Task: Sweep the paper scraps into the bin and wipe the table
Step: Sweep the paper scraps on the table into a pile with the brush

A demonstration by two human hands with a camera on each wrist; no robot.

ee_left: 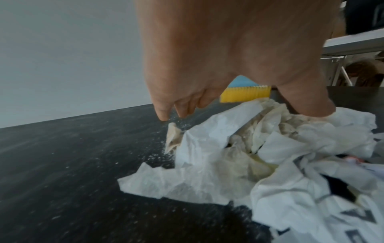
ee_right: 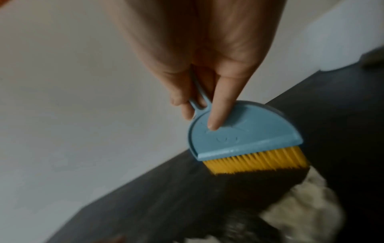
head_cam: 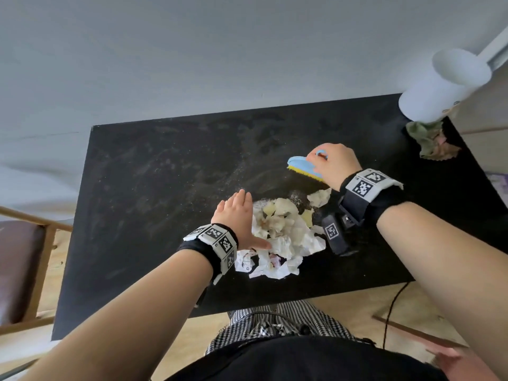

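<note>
A pile of crumpled white and yellowish paper scraps (head_cam: 286, 235) (ee_left: 239, 148) lies near the front middle of the black table (head_cam: 154, 193). My left hand (head_cam: 240, 217) (ee_left: 207, 65) stands edge-on against the pile's left side with straight fingers, and its thumb rests on the paper. My right hand (head_cam: 334, 163) (ee_right: 207, 65) grips the looped handle of a small blue brush (head_cam: 303, 166) (ee_right: 243, 138) (ee_left: 245, 92), the index finger laid along its back. The yellow bristles touch the table just behind the pile. A white bin (head_cam: 442, 86) stands at the far right corner.
A crumpled green and pink cloth (head_cam: 431, 143) lies on the table in front of the bin. Fine white dust streaks the tabletop (ee_left: 83, 164). A wooden chair (head_cam: 24, 268) stands to the left, and a black cable (head_cam: 393, 306) hangs off the front right.
</note>
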